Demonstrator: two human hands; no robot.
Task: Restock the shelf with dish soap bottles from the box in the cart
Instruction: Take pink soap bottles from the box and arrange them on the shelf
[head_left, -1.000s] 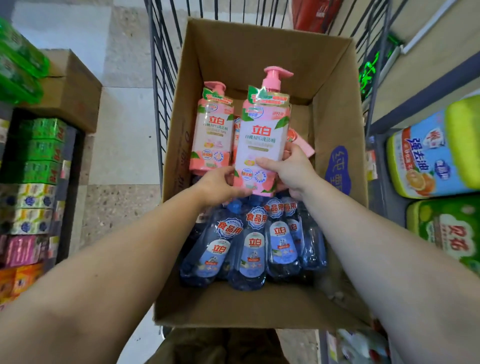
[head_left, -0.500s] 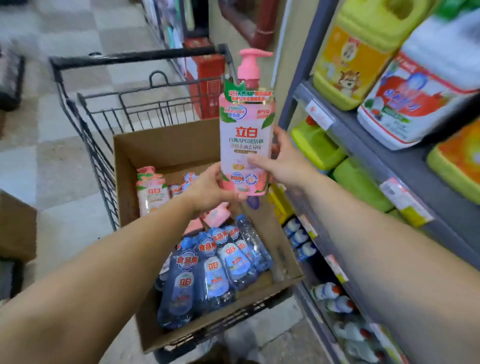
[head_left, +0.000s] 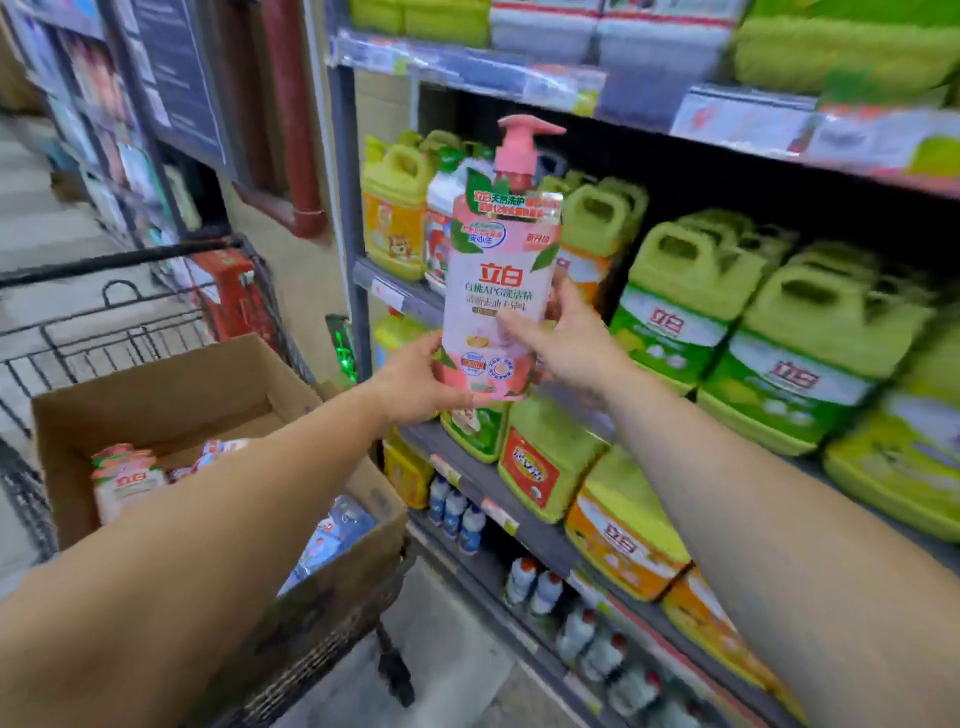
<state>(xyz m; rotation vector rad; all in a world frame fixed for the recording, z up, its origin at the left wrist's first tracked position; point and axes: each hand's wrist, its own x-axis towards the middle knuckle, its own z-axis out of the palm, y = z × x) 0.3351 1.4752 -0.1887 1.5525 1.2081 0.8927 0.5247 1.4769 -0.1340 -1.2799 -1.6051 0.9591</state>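
Head view: left hand (head_left: 415, 384) and right hand (head_left: 574, 348) grip pink soap bottle (head_left: 498, 291) upright; best to slide it base-first onto the shelf (head_left: 467, 467) beyond.

I hold a pink pump bottle of dish soap (head_left: 498, 291) upright between both hands, at about 12 o'clock from me. My left hand (head_left: 415, 384) grips its base and my right hand (head_left: 569, 343) wraps its side, fingers (head_left: 519, 325) across the label. Behind it at 2 o'clock the shelf (head_left: 498, 480) carries green jugs (head_left: 691, 306). At 9 o'clock the cardboard box (head_left: 171, 384) sits in the cart (head_left: 119, 312) with more pink bottles (head_left: 124, 480) inside.
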